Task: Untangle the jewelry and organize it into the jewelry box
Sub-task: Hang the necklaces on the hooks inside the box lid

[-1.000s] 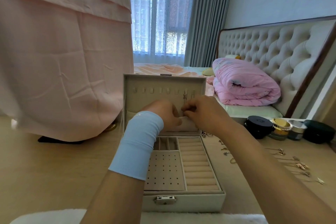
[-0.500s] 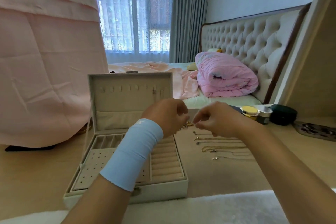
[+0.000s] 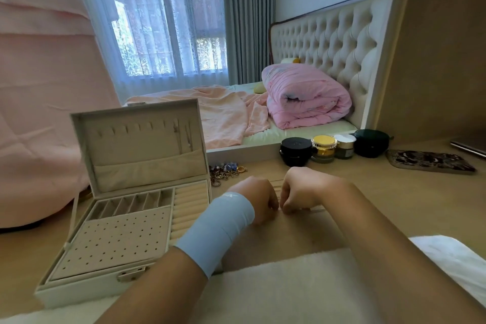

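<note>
The white jewelry box [image 3: 79,290] stands open at the left, its lid [image 3: 136,139] upright with two thin necklaces [image 3: 181,137] hanging from the hooks. A tangled pile of jewelry [image 3: 226,169] lies on the table just right of the box. My left hand [image 3: 256,200], with a light blue wristband, and my right hand [image 3: 302,189] are down on the table side by side, right of the box. Their curled fingertips meet over a thin necklace chain [image 3: 313,209] and seem to pinch it. The fingertips themselves are mostly hidden.
Several cosmetic jars [image 3: 323,148] and a dark green case [image 3: 370,143] line the table's far edge. A patterned pouch [image 3: 431,160] lies at the right. A white towel [image 3: 289,284] covers the near edge. Pink cloth [image 3: 39,113] hangs at the left.
Both hands left the box lid, moved right, and dropped onto the table where the chains lie. The view turned right, so the box now sits at the left.
</note>
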{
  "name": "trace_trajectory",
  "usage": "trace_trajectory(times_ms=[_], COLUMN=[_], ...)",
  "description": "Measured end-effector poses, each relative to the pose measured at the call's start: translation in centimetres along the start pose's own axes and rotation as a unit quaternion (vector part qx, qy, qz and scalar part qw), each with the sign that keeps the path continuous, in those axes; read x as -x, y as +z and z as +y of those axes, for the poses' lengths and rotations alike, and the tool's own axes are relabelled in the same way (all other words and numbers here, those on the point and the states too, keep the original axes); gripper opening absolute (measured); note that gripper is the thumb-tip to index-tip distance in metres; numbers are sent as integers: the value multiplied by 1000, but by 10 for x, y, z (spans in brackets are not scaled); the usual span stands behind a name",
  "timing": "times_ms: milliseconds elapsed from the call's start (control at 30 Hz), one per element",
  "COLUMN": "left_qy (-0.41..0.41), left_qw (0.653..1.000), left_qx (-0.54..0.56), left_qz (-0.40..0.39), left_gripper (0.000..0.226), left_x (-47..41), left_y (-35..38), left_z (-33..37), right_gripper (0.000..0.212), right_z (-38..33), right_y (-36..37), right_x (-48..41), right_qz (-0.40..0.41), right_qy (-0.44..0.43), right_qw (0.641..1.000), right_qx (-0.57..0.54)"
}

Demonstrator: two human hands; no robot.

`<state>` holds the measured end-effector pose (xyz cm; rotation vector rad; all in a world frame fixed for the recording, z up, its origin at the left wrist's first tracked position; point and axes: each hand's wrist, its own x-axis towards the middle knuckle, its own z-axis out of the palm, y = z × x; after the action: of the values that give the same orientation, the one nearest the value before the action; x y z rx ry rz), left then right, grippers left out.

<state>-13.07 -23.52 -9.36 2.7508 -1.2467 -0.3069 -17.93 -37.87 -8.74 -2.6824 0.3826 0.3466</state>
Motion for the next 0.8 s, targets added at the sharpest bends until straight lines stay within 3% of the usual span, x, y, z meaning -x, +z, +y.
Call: trace_trajectory(times_ms=[267, 433, 633, 800], left_qy=[-14, 1, -20, -39], left_qw=[997, 987, 988, 930], left_qx=[-70, -146, 77, 335], left_qz=[27, 70, 134, 144], left_gripper=[13, 22, 7, 4], left_x=[3, 8, 20, 35], left_y=[2, 6, -7, -24], left_z=[5, 6, -18, -34], right_gripper=[17, 20, 13, 18], right_z=[0, -2, -7, -17], right_y=[-4, 1, -3, -14], right_x=[4, -1, 7, 24], right_qz=[-48, -39, -46, -54], right_qy=[4, -14, -71, -129], right_qw=[999, 999, 993, 975], right_qx=[1, -14, -77, -174])
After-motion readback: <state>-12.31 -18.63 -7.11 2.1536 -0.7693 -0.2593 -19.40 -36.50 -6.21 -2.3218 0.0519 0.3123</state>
